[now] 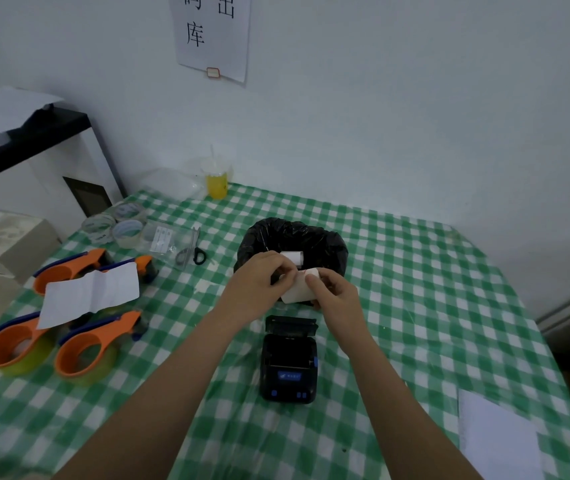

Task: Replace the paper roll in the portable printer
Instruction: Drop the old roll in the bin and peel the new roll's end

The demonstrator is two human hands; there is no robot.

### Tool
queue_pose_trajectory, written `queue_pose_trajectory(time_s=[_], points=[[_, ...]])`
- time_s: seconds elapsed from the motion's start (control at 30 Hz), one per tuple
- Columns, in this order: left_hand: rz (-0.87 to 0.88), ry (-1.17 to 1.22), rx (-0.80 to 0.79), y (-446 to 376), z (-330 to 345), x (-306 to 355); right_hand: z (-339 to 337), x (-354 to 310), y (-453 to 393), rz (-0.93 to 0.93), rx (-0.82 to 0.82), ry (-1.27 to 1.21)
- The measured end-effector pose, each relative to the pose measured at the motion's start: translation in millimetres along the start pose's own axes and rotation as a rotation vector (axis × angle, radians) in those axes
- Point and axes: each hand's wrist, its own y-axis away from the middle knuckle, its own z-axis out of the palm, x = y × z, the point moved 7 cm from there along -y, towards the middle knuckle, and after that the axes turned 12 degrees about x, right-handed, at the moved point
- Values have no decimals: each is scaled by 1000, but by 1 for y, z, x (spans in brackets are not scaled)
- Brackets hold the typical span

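- Green-and-white checked table [415, 306] against a pale wall; orange tape dispensers [79, 348] at far left.
- Left hand [259, 282] and right hand [335, 299], fingers pinched on white paper roll [300, 289], apparently freeing its loose end.
- Below, small black portable printer [289, 362], lid open.
- Next, probably: seat roll in bay.

Paper sheet [212, 32] taped to the wall: large black Chinese characters, of which 出 at upper right and 库 at lower left are legible; a third, at upper left, is cut off by the frame edge. Printer [288, 362]: a blue label with white marks, too small to read.
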Motion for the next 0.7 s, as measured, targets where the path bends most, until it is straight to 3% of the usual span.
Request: queue_pose_trajectory(time_s=[0.17,0.7], points=[[-19,52,-76,1,-2,2,-4,3,0,46,3,-47],[85,-74,-26,-1,-7,12,2,-7,7,44,-65,-48]])
